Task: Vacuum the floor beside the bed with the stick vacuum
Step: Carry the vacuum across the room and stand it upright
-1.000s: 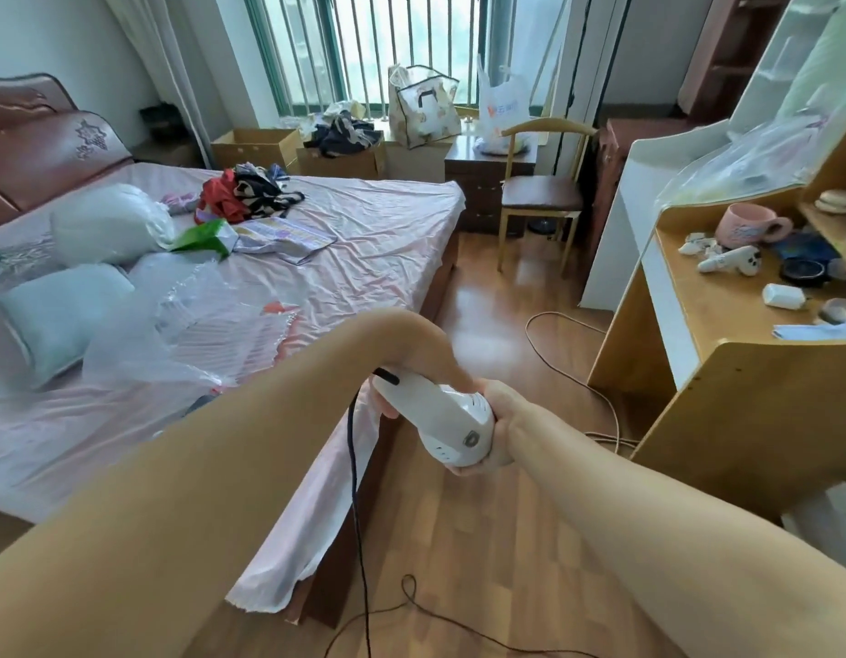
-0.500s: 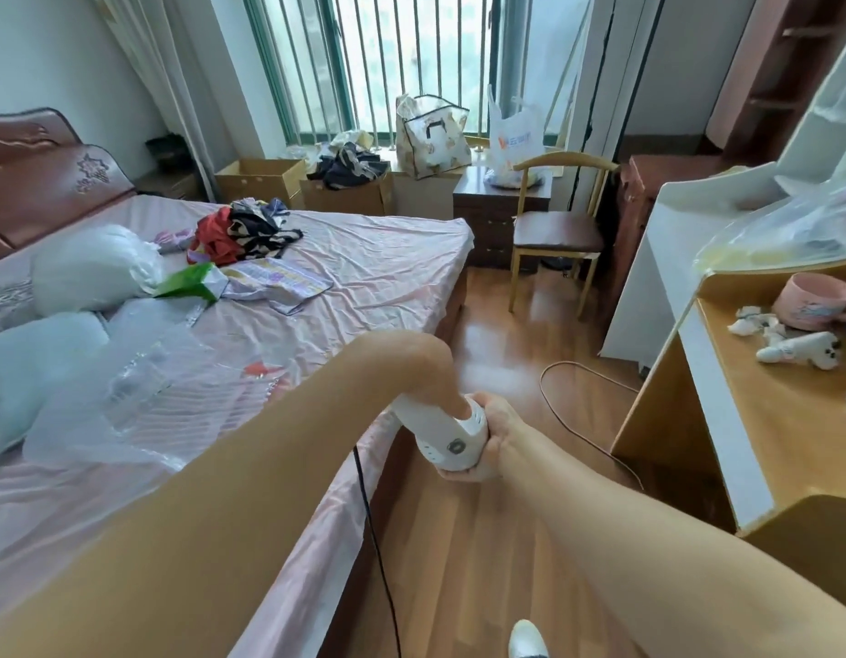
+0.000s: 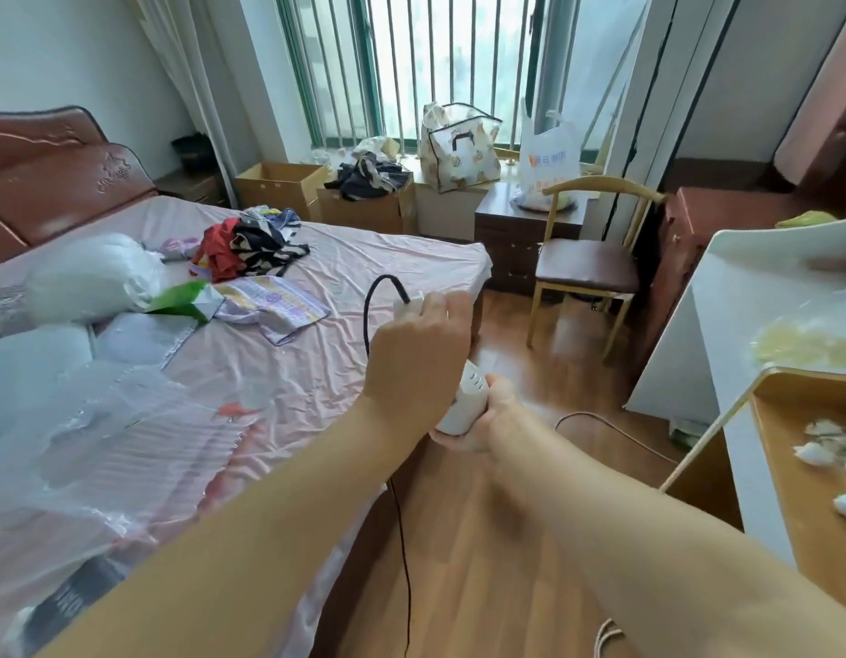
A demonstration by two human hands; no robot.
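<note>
The left hand (image 3: 418,344) was curled round the top handle of the white vacuum (image 3: 466,396). The right hand (image 3: 494,420) held its body from below, just past the edge of the bed (image 3: 345,353). Its bottom end was hidden. It would be best to tip it down to the floor (image 3: 544,372) slowly and keep the black cord (image 3: 382,277) out of the way

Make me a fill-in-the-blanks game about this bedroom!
The left hand and right hand hold a ____ vacuum.
Its cord is ____.
The bed sheet is ____.
A wooden ____ with a brown seat stands empty.
Missing words: white, black, pink, chair.
</note>
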